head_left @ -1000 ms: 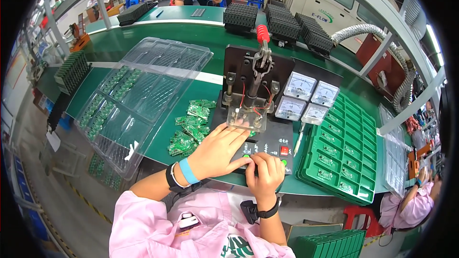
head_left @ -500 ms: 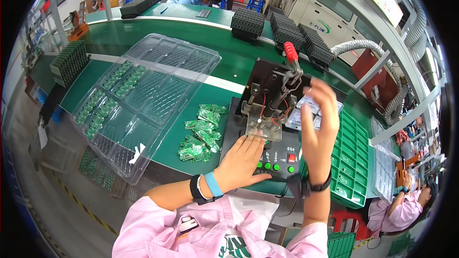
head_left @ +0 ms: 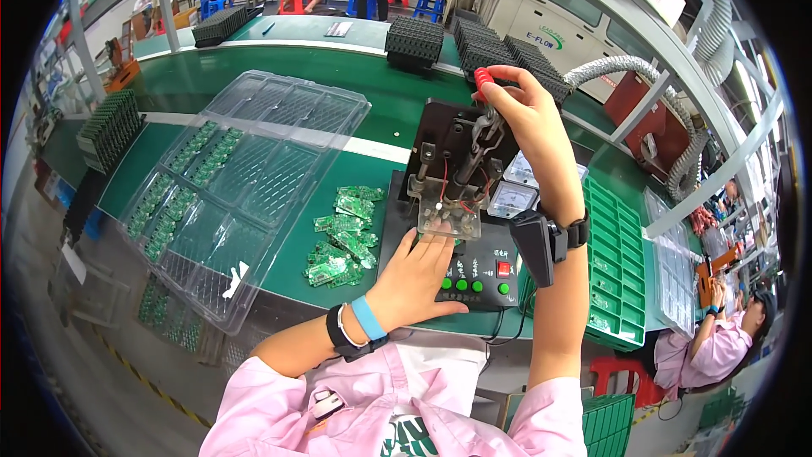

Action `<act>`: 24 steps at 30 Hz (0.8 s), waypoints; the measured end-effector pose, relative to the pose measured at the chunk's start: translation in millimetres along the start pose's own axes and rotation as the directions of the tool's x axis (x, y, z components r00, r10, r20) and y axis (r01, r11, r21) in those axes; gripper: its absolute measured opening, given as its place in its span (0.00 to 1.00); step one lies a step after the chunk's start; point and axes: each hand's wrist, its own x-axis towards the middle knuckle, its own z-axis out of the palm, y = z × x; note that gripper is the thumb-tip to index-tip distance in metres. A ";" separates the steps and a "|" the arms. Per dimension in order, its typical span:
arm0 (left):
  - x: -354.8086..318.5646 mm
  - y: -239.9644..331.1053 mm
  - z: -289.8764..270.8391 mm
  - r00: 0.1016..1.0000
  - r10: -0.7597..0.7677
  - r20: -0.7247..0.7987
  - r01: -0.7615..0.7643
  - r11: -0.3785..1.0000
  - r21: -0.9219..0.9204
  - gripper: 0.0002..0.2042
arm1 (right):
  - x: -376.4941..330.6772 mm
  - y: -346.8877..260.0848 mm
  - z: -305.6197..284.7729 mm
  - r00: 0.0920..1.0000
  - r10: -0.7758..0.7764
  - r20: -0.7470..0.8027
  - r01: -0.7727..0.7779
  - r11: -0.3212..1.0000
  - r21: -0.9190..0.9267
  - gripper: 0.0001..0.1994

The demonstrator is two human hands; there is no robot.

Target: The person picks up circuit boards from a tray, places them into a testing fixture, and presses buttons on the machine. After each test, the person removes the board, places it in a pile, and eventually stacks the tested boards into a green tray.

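Observation:
A black test fixture (head_left: 397, 233) with a toggle clamp stands in front of me. My right hand (head_left: 529, 110) is closed around the clamp's red handle (head_left: 483, 83), at the top of the fixture. Below, a clear plate (head_left: 448, 218) with red wires sits at the fixture's middle. My left hand (head_left: 416, 278) rests at the fixture's front with its fingers stretched out and the tips at the plate's lower edge; what lies under the fingertips is hidden. Left of the fixture lies a loose pile of green circuit boards (head_left: 342, 241).
A clear blister tray (head_left: 279, 173), partly filled with circuit boards, lies at the left. Two panel meters (head_left: 512, 200) stand right of the fixture, beside a green compartment tray (head_left: 617, 267). Black racks (head_left: 414, 41) line the far side. A co-worker (head_left: 710, 334) sits at the right.
My right hand has moved up and left from beside the fixture and taken hold of the red handle. My left hand stays at the plate. The person bending at the far bench is out of sight.

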 end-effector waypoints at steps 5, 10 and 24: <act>-5.4 7.8 2.1 1.000 -0.002 -0.013 0.002 0.999 0.045 0.51 | -3.2 0.7 1.2 1.000 -0.004 -0.012 0.004 1.000 0.005 0.19; -6.3 -1.6 -5.9 0.999 0.026 0.038 -0.027 0.999 0.037 0.52 | -5.6 -3.9 2.6 0.999 -0.025 -0.028 0.025 0.999 -0.020 0.20; -49.0 -10.1 -17.5 0.978 0.031 -0.207 -0.081 0.969 -0.235 0.17 | -92.6 44.4 25.9 0.537 -0.841 -0.070 0.770 0.522 -0.367 0.30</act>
